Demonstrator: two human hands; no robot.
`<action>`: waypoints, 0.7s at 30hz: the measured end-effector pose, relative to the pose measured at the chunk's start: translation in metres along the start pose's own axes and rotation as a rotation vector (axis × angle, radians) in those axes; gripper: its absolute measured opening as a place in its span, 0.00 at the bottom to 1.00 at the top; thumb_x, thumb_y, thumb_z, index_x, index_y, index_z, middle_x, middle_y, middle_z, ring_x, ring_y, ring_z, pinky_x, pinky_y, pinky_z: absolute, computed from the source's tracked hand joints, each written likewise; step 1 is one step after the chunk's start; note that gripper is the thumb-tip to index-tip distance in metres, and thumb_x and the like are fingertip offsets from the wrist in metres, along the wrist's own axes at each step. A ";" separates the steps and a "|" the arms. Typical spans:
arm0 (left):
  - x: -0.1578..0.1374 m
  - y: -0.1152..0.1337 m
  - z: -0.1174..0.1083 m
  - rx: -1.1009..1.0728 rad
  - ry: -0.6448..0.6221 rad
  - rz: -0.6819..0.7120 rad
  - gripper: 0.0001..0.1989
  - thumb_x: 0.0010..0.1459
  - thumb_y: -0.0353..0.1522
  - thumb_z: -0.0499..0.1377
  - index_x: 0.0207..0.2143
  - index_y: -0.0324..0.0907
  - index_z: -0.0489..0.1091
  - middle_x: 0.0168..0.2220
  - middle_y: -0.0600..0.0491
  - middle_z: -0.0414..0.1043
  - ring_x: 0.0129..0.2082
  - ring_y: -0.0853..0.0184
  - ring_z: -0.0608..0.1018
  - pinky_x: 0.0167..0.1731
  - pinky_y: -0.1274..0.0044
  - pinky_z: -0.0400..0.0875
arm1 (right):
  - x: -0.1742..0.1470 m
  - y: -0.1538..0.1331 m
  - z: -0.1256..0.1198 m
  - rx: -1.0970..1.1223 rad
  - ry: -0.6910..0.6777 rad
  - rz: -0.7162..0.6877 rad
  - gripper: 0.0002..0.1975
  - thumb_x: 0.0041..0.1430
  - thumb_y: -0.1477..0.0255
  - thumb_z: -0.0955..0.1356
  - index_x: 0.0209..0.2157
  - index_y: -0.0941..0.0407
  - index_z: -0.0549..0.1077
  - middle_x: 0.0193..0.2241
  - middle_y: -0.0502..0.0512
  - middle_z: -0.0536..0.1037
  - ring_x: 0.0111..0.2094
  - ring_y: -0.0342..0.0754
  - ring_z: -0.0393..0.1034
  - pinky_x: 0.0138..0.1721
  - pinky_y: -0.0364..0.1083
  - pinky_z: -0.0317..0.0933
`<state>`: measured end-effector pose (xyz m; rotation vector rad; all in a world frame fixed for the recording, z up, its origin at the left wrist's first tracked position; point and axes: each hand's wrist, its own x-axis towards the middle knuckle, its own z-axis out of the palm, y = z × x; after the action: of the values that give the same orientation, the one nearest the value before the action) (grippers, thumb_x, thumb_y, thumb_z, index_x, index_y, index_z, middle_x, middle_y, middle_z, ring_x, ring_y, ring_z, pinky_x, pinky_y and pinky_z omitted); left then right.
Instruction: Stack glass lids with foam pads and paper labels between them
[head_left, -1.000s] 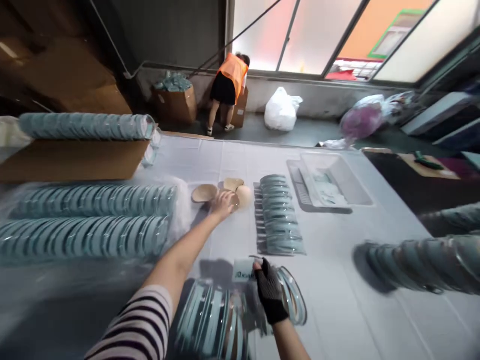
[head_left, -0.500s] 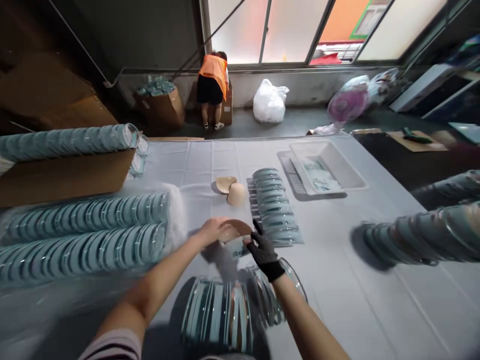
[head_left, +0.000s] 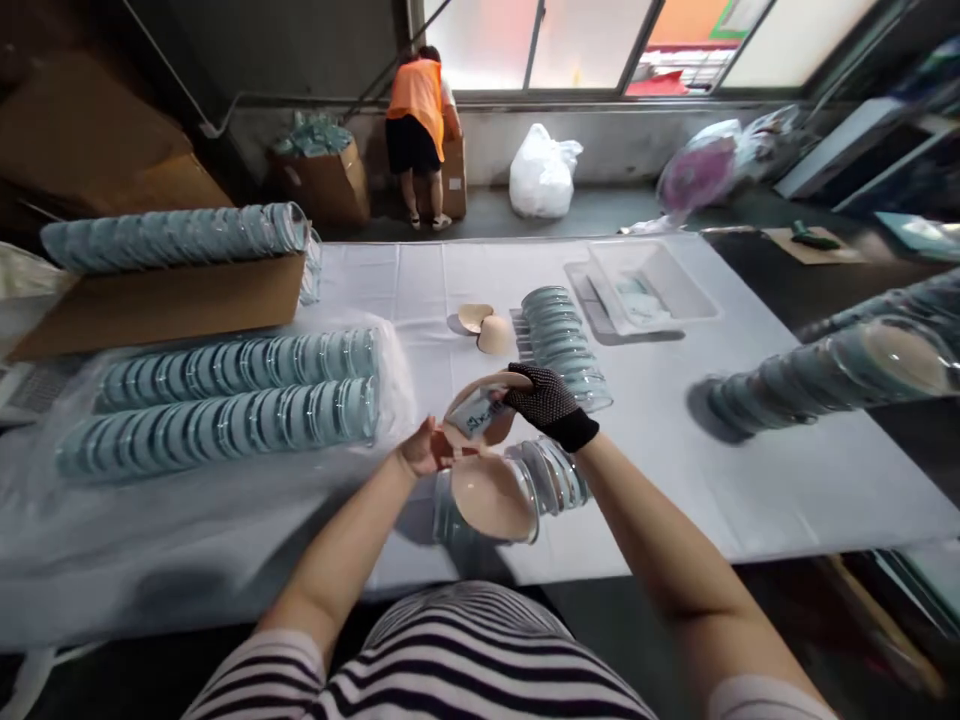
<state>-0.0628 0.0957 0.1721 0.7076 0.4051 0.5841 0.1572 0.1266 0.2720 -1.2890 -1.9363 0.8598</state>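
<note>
A beige bra cup [head_left: 500,432] is tilted with its hollow side towards me, above the near stack. Inside it lies a white printed packet [head_left: 478,413] with dark lettering. My left hand [head_left: 424,447], bare, is closed on the cup's left edge. In a black dotted glove, my right hand [head_left: 549,402] grips the right rim, its fingertips against the packet. Just below stands a clear plastic container with a beige cup [head_left: 491,497] at its open end. More nested clear containers [head_left: 559,475] lie beside it. Two loose beige cups [head_left: 495,335] rest farther up the white table.
A row of clear containers [head_left: 564,340] lies beyond my right hand, with a white tray [head_left: 694,290] behind it. Long stacks [head_left: 225,420] fill the left side near a cardboard box [head_left: 172,300]. Another stack [head_left: 825,380] leans at right. A person in an orange vest [head_left: 417,95] bends over a carton.
My view has shifted, showing more of my striped shirt. The cup has been tipped up and its hollow turned towards me, with the packet now inside. Both hands stay on it.
</note>
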 end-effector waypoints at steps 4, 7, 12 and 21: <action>-0.019 -0.041 0.006 -0.019 0.153 -0.039 0.57 0.45 0.71 0.38 0.60 0.38 0.63 0.58 0.38 0.68 0.56 0.47 0.72 0.52 0.58 0.67 | -0.036 -0.022 0.050 -0.201 0.151 0.094 0.12 0.60 0.73 0.65 0.42 0.57 0.78 0.39 0.56 0.81 0.41 0.50 0.75 0.46 0.47 0.66; -0.037 -0.056 0.017 0.081 0.353 -0.017 0.46 0.59 0.61 0.27 0.68 0.45 0.49 0.63 0.44 0.62 0.58 0.52 0.71 0.51 0.59 0.68 | -0.081 -0.032 0.083 -0.234 0.104 0.150 0.15 0.60 0.73 0.65 0.47 0.57 0.77 0.48 0.59 0.79 0.49 0.52 0.73 0.53 0.50 0.65; -0.067 -0.071 0.016 -0.143 0.479 -0.093 0.35 0.65 0.52 0.36 0.65 0.43 0.55 0.55 0.46 0.72 0.53 0.56 0.75 0.50 0.61 0.71 | -0.178 -0.058 0.127 -0.114 -0.068 0.126 0.38 0.53 0.57 0.72 0.62 0.57 0.65 0.64 0.65 0.63 0.62 0.58 0.61 0.60 0.54 0.59; -0.079 -0.111 0.031 0.145 0.298 -0.430 0.38 0.59 0.58 0.41 0.50 0.38 0.69 0.49 0.39 0.75 0.49 0.51 0.77 0.45 0.59 0.73 | -0.257 -0.043 0.169 -0.106 0.195 0.712 0.28 0.60 0.63 0.62 0.61 0.55 0.67 0.45 0.62 0.80 0.42 0.57 0.77 0.42 0.51 0.70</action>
<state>-0.0676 -0.0363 0.1273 0.6466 0.8594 0.2521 0.0778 -0.1560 0.1692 -2.0949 -1.3808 0.9157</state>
